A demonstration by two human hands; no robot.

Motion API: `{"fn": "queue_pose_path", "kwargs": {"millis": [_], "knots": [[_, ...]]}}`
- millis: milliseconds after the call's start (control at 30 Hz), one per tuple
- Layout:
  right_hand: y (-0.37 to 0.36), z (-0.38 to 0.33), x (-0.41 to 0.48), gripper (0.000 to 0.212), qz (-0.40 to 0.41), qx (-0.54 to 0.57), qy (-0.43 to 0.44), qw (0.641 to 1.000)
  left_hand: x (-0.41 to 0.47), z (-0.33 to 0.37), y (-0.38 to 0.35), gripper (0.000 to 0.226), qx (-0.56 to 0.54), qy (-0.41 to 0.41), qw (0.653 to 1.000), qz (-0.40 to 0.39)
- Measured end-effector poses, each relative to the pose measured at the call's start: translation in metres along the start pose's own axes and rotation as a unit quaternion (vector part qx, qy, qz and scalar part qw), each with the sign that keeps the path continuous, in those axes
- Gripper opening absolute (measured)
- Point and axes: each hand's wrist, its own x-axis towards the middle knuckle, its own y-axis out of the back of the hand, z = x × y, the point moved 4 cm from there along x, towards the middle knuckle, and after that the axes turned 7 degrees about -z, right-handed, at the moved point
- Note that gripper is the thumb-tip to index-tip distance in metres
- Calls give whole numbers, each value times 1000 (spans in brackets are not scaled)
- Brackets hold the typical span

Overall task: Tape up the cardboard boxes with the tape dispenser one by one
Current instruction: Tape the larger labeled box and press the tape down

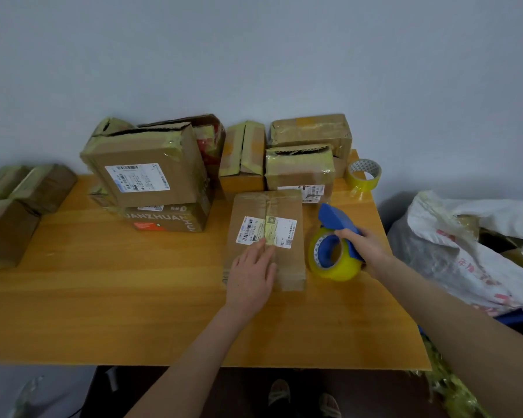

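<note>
One smooth orange-brown wooden table (pixel 118 297), lower frame. Several dented, taped cardboard boxes (pixel 145 158), stacked upper centre. One flat labelled box (pixel 287 206), centre, pressed by the left hand (pixel 251 273), fingers straight. One blue plastic tape dispenser (pixel 334 254), glossy yellow roll, right of centre, gripped by the curled right hand (pixel 366 245). Judged next: tape to be laid along the seam.

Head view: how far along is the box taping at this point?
Done: the front box carries a tape strip down its middle seam. In hand: the left hand presses flat on that strip, while the right hand grips the tape dispenser beside the box. Left: at the back, the large box and a smaller box show gaping flaps.
</note>
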Motion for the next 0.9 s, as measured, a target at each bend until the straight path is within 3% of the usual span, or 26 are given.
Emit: {"fn": "queue_pose_path", "kwargs": {"millis": [133,233,333,467,533,600,667,800,900], "knots": [[-2,12,16,57,6,60,-69,996,-2,-19,3,44,-38,45,998,16],[2,6,13,54,21,-48,-69,996,-8,-35,5,44,-39,70,997,12],[5,-11,2,51,39,-211,13,977,-18,-46,11,45,-36,80,996,29],[-35,-21,-40,47,59,-483,216,846,-33,-48,8,49,9,62,998,16],[-85,-6,-70,52,5,-541,342,768,-37,-35,-4,55,55,14,998,-40],[-124,19,-82,61,-61,-598,369,709,-38,-26,-18,63,93,-14,992,-80],[-134,39,-74,70,-80,-644,317,692,-39,-24,-27,70,120,-17,986,-110],[-132,49,-67,77,-43,-690,335,640,-39,-27,-35,81,139,-27,982,-129],[-127,43,-70,69,-31,-683,331,650,-39,-34,-32,74,131,-14,985,-113]]}}
